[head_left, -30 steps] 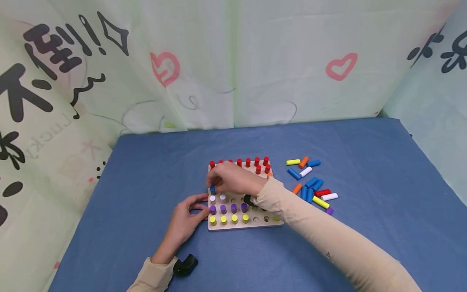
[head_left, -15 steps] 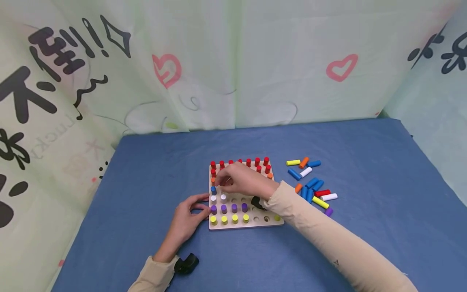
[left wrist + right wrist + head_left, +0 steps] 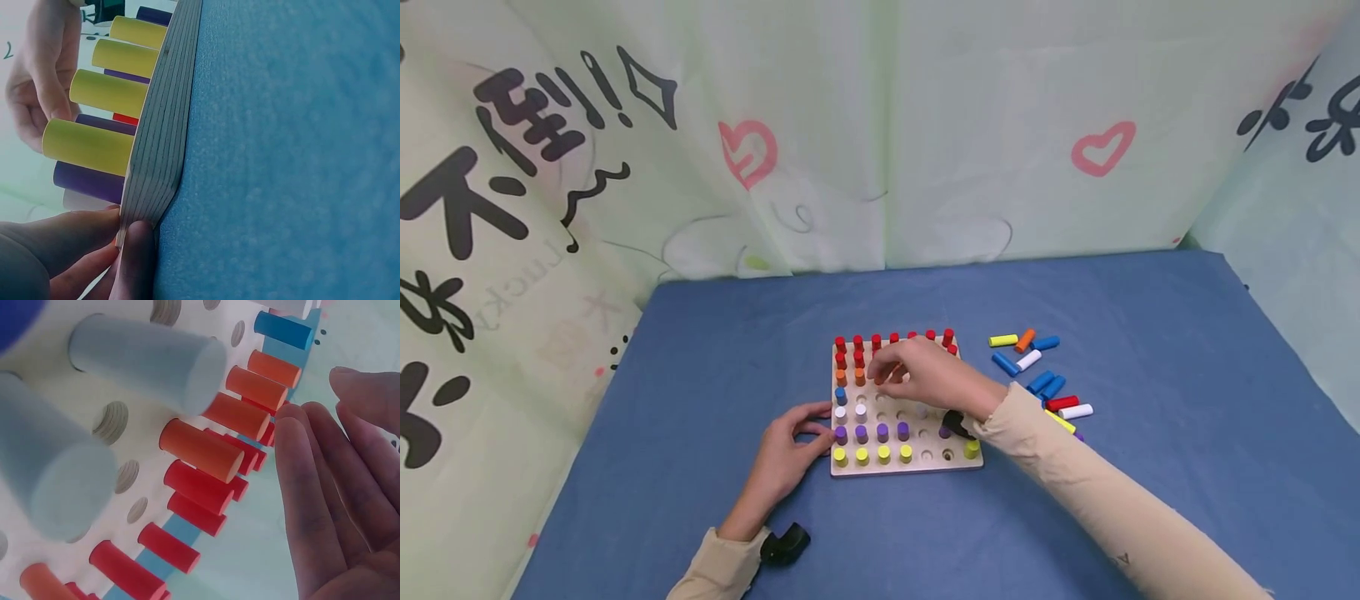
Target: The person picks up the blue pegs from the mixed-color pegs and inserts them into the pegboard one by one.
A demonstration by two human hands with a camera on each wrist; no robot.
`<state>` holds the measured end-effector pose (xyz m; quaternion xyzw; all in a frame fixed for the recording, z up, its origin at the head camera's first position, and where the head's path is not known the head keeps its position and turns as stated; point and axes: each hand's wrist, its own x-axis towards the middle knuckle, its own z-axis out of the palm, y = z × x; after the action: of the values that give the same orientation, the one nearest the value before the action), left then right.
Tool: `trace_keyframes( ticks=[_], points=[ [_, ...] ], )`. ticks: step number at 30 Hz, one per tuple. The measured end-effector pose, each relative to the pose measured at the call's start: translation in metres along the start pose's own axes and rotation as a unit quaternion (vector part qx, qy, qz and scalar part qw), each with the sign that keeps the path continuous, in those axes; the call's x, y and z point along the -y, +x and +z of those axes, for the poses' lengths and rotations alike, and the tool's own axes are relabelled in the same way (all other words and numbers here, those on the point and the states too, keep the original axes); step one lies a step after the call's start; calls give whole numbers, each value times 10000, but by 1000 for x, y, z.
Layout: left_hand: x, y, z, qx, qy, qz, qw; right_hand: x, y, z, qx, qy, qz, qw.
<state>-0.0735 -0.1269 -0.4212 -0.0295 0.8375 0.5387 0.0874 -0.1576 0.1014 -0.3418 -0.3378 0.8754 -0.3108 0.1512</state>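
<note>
My left hand (image 3: pixel 784 450) pinches the left edge of a wooden pegboard (image 3: pixel 936 463). In the left wrist view its fingertips (image 3: pixel 81 228) lie on either side of the layered board edge (image 3: pixel 159 150). My right hand (image 3: pixel 928 371) hovers over the upper middle of the board beside the orange pegs (image 3: pixel 860 377). The right wrist view shows its fingers (image 3: pixel 309 487) and thumb apart, holding nothing. Red pegs (image 3: pixel 858 342) stand at the back, then orange, one blue peg (image 3: pixel 840 397), white pegs (image 3: pixel 861 412), purple pegs (image 3: pixel 882 432) and yellow pegs (image 3: pixel 883 455) at the front.
Loose pegs lie right of the board: a yellow peg (image 3: pixel 1003 341), an orange peg (image 3: pixel 1026 340), several blue pegs (image 3: pixel 1005 363), a red peg (image 3: pixel 1062 403) and white ones (image 3: pixel 1076 411). A blue cloth (image 3: pixel 737 333) covers the table; a printed curtain (image 3: pixel 925 167) hangs behind.
My right hand has moved right, away from the board's left column, uncovering the blue peg and the orange pegs there. The left hand has stayed at the edge. The head view has tilted slightly.
</note>
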Motion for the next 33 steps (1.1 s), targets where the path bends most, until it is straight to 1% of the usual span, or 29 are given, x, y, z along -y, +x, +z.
trace_keyframes(
  ticks=[6, 10, 18, 20, 23, 26, 31, 33],
  points=[
    [2, -1, 1, 17, 130, -2, 9999, -3, -9, -4, -120, 48, -85, 9999],
    [1, -1, 3, 31, 168, 25, 9999, -7, -16, -9, -178, -27, 20, 9998],
    [2, -1, 5, 12, 175, 5, 9998, -18, -30, -15, -251, 19, 202, 9995],
    [2, -1, 5, 34, 159, 13, 9999, -21, -34, -17, -338, -41, 211, 9992],
    [1, -1, 5, 58, 144, 31, 9999, -26, -38, -20, -531, -286, 207, 9980],
    [1, -1, 4, 16, 114, 26, 9999, -30, -40, -23, -681, -461, 149, 9965],
    [1, -2, 2, -26, 34, -1, 10000, -40, -42, -28, -807, -453, 115, 9956],
    [1, -1, 2, -28, 15, 20, 10000, -44, -43, -30, -864, -483, 180, 9949]
  ],
)
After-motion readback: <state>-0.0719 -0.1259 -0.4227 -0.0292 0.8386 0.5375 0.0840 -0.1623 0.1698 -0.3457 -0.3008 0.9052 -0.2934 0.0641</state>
